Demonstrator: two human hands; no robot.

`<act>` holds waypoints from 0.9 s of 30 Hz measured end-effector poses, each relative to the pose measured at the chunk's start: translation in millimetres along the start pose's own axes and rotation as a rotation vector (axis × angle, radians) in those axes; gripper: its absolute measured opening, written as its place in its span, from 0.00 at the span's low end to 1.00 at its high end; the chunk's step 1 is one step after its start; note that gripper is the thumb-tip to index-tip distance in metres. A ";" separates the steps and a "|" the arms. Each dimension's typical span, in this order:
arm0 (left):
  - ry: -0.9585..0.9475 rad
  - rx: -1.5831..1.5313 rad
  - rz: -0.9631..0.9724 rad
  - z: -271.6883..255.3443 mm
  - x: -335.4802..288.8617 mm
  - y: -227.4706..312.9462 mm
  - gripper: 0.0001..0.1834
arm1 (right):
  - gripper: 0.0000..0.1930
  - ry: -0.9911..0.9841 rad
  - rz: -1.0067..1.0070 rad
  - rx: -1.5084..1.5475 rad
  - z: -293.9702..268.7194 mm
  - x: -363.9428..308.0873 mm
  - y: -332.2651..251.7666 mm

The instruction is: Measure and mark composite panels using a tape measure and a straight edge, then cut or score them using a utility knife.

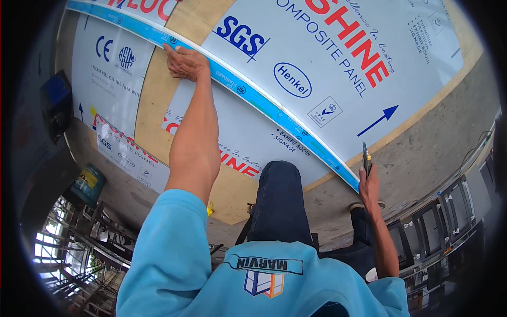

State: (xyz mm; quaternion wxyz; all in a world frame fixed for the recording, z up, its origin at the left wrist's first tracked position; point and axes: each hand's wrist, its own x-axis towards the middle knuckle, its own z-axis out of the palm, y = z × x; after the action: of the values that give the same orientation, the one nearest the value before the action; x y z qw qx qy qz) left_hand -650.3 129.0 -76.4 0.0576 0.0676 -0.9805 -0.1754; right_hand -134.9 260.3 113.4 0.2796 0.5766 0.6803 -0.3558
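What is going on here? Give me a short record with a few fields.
left hand: pressed flat on the long straight edge with its blue strip
right hand: grips a utility knife, blade end up, at the near end of the straight edge
surface: film-covered composite panels lying on plywood
posture: crouched over the panels, one knee forward

Your left hand (185, 63) is covering part of the blue-edged straightedge (274, 113), and your forearm is hiding a stretch of the grey composite panel (327, 68) beneath it. Your right hand (368, 185) is wrapping the knife (365, 158), so its handle is not showing. Your knee (280, 195) is blocking the panel's near edge. The panel's far corners are running out past the picture's rim.
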 end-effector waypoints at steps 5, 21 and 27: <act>0.015 -0.032 -0.020 -10.1 13.1 -5.1 0.25 | 0.25 -0.182 -0.408 0.335 31.2 76.7 -255.0; 0.038 -0.050 0.043 -6.9 12.3 -4.9 0.25 | 0.26 -0.166 -0.866 -0.329 120.9 129.1 -415.4; 0.003 -0.050 0.008 -6.1 9.0 -3.7 0.25 | 0.26 -0.081 -0.822 -0.355 126.9 119.7 -411.0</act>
State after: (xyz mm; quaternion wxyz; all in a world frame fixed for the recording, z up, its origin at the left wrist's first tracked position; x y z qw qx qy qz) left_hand -657.9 122.2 -71.2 0.0615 0.0626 -0.9760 -0.1995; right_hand -564.2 194.4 10.4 0.2360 0.1872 0.8919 -0.3374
